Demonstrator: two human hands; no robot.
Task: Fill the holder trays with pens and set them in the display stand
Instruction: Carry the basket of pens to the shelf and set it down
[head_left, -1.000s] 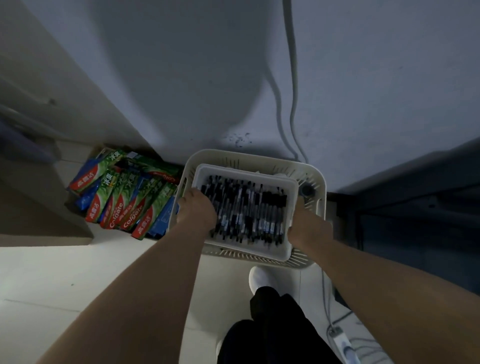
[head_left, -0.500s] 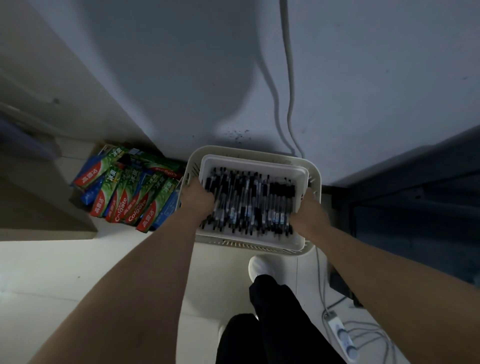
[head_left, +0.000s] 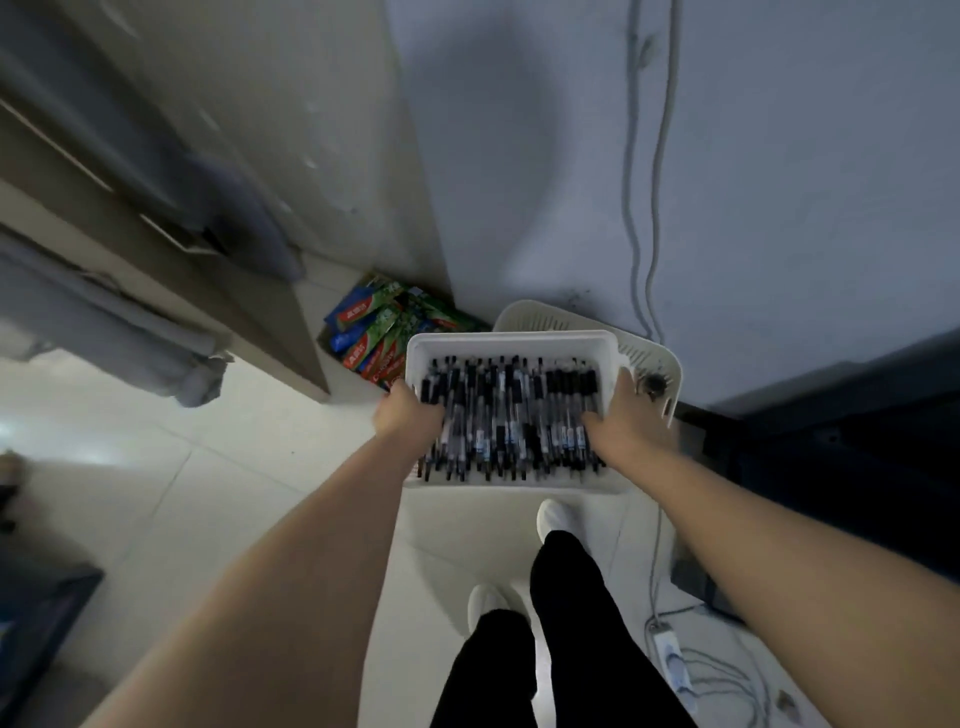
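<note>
Fingers (head_left: 415, 400) of the left hand (head_left: 408, 421) are curling round the left wall of the tray (head_left: 509, 340), gripping it tight. Over on the other side, the right hand (head_left: 628, 426) is clamping the right wall, one finger (head_left: 625, 382) lying up along the rim and the thumb reaching in over the pens (head_left: 509, 410). Both bare forearms are stretching forward to it. That white tray is sitting level between the two hands, packed with dark pens lying side by side, near wall to far wall. Just behind the tray and to its right, a slatted basket (head_left: 652, 356) is peeking out; whether the two are touching, I can't tell. Left of the tray, toothpaste boxes (head_left: 371, 332) are lying stacked at the foot of the wall. Below the tray, two white shoes (head_left: 558, 519) and black trouser legs (head_left: 576, 623) are showing on the pale tiled floor (head_left: 234, 467). Right of the legs, a power strip (head_left: 670, 654) is lying among loose cables, and above the tray a cable (head_left: 655, 208) is running down the wall.
</note>
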